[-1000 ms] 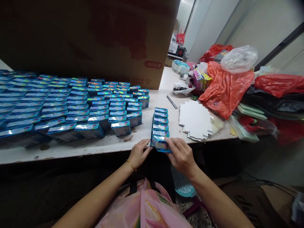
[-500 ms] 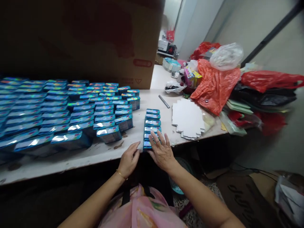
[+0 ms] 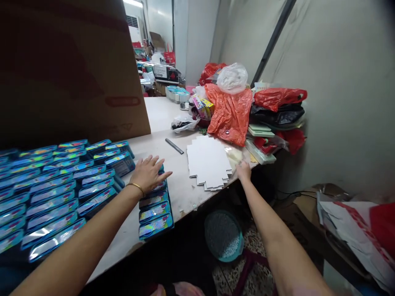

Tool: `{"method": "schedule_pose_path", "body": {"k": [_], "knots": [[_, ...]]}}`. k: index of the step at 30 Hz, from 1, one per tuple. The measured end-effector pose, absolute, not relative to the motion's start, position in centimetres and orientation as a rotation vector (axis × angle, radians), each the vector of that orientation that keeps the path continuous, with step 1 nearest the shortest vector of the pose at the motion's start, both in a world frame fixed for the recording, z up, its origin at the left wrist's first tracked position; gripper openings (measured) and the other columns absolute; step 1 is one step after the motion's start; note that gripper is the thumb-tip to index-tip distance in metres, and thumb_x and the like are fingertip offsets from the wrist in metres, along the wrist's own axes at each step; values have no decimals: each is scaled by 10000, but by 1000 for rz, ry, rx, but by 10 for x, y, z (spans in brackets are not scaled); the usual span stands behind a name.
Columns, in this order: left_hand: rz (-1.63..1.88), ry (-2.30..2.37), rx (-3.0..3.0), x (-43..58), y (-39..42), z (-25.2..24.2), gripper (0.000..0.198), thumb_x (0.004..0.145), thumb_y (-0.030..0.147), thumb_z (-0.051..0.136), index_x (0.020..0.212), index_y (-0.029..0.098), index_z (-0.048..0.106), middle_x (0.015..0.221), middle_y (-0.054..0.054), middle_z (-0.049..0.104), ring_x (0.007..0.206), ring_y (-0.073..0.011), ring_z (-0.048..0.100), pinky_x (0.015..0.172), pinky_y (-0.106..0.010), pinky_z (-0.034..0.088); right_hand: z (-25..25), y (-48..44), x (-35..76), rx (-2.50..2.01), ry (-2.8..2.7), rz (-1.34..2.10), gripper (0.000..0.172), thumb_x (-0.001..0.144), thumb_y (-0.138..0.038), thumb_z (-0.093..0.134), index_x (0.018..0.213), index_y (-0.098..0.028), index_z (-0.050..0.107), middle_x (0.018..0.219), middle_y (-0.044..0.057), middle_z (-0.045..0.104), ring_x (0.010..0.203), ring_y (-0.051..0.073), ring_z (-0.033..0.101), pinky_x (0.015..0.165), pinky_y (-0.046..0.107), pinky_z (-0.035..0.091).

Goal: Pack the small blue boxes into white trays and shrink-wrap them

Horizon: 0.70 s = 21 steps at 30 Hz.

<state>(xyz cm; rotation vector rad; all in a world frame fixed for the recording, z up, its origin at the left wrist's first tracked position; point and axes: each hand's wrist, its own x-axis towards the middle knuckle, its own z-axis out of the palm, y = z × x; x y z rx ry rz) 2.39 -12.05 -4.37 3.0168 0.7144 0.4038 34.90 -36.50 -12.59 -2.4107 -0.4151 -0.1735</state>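
My left hand (image 3: 148, 173) lies with fingers spread over the far end of a short row of blue boxes (image 3: 155, 211) with shiny printed tops. It hides the far boxes of that row. At the table's front edge, my right hand (image 3: 243, 170) is beside a pale clear plastic packet (image 3: 235, 155). Its fingers look curled, and I cannot make out what is in them. Between the hands lies a stack of white flat card blanks (image 3: 207, 161) with stepped edges.
Many more blue boxes (image 3: 52, 193) stand in rows at the left, before a large brown carton (image 3: 70, 74). A grey metal strip (image 3: 174, 146) lies behind the cards. Red plastic bags (image 3: 231, 111) pile up at the right. A round tub (image 3: 224, 235) stands below the table.
The view has turned right. My right hand has left the row of boxes and reached right, past the white cards. My left hand has moved from beside the row onto its far end.
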Motion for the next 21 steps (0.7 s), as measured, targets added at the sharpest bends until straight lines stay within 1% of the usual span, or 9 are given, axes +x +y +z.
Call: {"method": "schedule_pose_path", "body": {"k": [3, 5, 6, 8, 12, 14, 16, 18, 21], "knots": [[53, 678, 2994, 35, -103, -48, 640, 746, 628, 352, 1205, 205, 492, 1164, -122, 529, 1043, -293, 487, 870, -404, 346, -126, -348, 398, -2540, -375, -96, 579, 671, -358, 614, 1194, -144, 489, 1244, 147, 451, 1135, 246, 420, 911, 311, 332], [25, 775, 2990, 31, -98, -53, 621, 748, 628, 332, 1217, 249, 478, 1115, -108, 540, 994, -289, 506, 821, -396, 363, -128, -338, 415, -2625, -357, -9, 641, 593, -420, 680, 1146, -133, 531, 1203, 171, 468, 1080, 268, 459, 865, 332, 361], [49, 859, 2989, 27, -97, -56, 613, 749, 626, 327, 1221, 263, 473, 1093, -109, 540, 987, -297, 503, 812, -406, 361, -129, -334, 421, -2652, -362, 19, 634, 556, -438, 704, 1094, -132, 569, 1172, 175, 486, 1038, 271, 485, 834, 337, 376], [78, 1047, 2954, 16, -94, -61, 611, 750, 625, 319, 1221, 266, 471, 1051, -120, 541, 966, -314, 497, 797, -429, 356, -133, -329, 429, -2661, -402, 16, 535, 531, -437, 722, 971, -146, 631, 1111, 155, 526, 962, 251, 520, 781, 321, 394], [39, 1278, 2862, -2, -89, -66, 643, 748, 636, 299, 1236, 247, 453, 1050, -155, 519, 924, -335, 489, 761, -458, 359, -136, -323, 431, -2660, -451, 1, 263, 632, -370, 661, 821, -187, 665, 906, 72, 623, 789, 173, 561, 661, 255, 397], [16, 1308, 2860, -5, -87, -67, 650, 751, 641, 283, 1253, 256, 430, 1078, -157, 504, 932, -343, 484, 757, -468, 359, -135, -317, 428, -2661, -454, -8, 174, 670, -320, 623, 775, -188, 666, 821, 56, 641, 732, 160, 563, 618, 242, 383], [-11, 1292, 2866, -7, -85, -68, 646, 757, 638, 274, 1271, 267, 401, 1094, -151, 497, 942, -342, 484, 757, -464, 362, -130, -310, 426, -2660, -454, -39, 142, 698, -284, 581, 758, -185, 663, 807, 61, 647, 718, 157, 560, 603, 238, 370], [-29, 1245, 2869, -8, -83, -70, 634, 762, 620, 292, 1289, 276, 371, 1126, -143, 490, 971, -333, 479, 772, -449, 363, -122, -304, 425, -2652, -460, -76, 153, 722, -273, 543, 770, -182, 656, 815, 67, 649, 713, 156, 557, 598, 240, 362], [20, 1210, 2869, -9, -80, -75, 648, 752, 607, 347, 1295, 254, 362, 1223, -140, 451, 1065, -323, 440, 845, -441, 339, -103, -301, 428, -2623, -499, -156, 180, 755, -282, 495, 807, -184, 638, 841, 73, 647, 736, 161, 552, 620, 248, 359]]}}
